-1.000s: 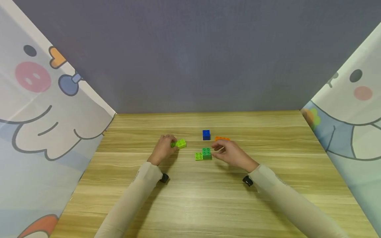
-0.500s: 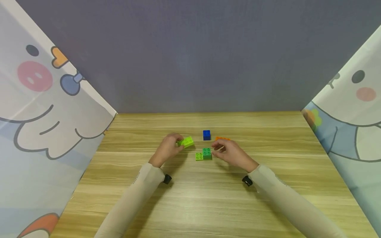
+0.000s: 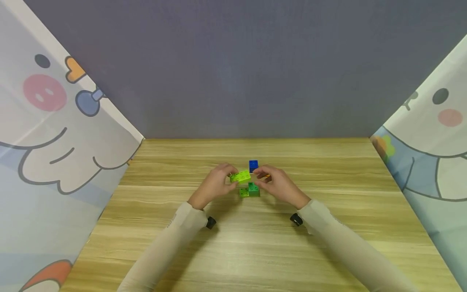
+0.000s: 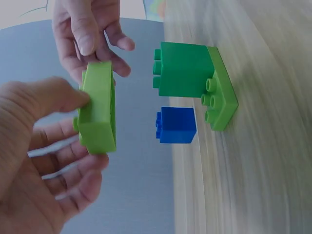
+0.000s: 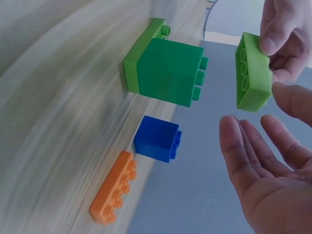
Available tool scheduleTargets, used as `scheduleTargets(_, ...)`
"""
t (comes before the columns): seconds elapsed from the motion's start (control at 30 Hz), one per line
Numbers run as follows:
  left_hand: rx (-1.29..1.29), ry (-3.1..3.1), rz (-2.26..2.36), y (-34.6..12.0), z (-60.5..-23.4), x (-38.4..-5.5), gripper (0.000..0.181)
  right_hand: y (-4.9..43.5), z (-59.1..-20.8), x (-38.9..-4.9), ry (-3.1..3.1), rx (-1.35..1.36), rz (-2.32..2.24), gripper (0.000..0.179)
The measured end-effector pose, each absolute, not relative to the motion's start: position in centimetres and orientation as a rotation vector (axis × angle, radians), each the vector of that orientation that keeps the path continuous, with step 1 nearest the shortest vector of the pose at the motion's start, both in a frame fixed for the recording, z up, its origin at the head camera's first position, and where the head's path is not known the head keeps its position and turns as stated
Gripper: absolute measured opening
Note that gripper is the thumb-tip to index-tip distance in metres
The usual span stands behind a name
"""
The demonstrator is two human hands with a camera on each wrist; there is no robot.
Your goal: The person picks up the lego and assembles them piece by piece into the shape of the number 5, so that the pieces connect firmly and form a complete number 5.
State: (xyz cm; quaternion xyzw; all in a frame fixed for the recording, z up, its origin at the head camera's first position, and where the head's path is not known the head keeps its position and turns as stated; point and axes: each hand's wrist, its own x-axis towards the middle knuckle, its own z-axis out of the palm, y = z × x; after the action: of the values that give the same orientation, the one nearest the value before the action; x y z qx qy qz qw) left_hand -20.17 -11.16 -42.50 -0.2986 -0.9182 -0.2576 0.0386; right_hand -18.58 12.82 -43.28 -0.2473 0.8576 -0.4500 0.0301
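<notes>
My left hand (image 3: 217, 182) pinches a lime building brick (image 3: 241, 177) between thumb and fingers, raised above the table with its studs up. Below it on the table is a lime brick plate (image 3: 243, 193) with a tall green brick (image 4: 185, 70) on its right half; its left studs are bare. My right hand (image 3: 280, 183) is just right of the raised brick, thumb and fingers spread apart around nothing. In the right wrist view its fingertips (image 5: 229, 126) are close to the end of the lime brick.
A blue brick (image 5: 156, 138) stands farther back on the wooden table (image 3: 233, 243). Beside it lies a long orange brick (image 5: 113, 189), mostly hidden behind my right hand in the head view. A grey panel (image 3: 255, 81) rises behind the table, with printed cloths at both sides.
The lime brick in my left hand has come up and to the right, over the green assembly. My right hand has shifted slightly left toward it.
</notes>
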Motion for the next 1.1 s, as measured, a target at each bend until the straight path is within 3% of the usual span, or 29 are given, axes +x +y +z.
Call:
scheduleTargets(0.3, -1.129, -2.716, -0.757, -10.5, -42.4, -19.9, 0.028, 12.7, -43.2, -18.6, 2.635, -0.720, -1.378, 0.038)
scheduleTargets(1.1, -1.127, -2.794, -0.832, -10.4, -44.3, -19.5, 0.030, 13.0, -45.0, -18.5, 2.633, -0.804, -1.304, 0.031)
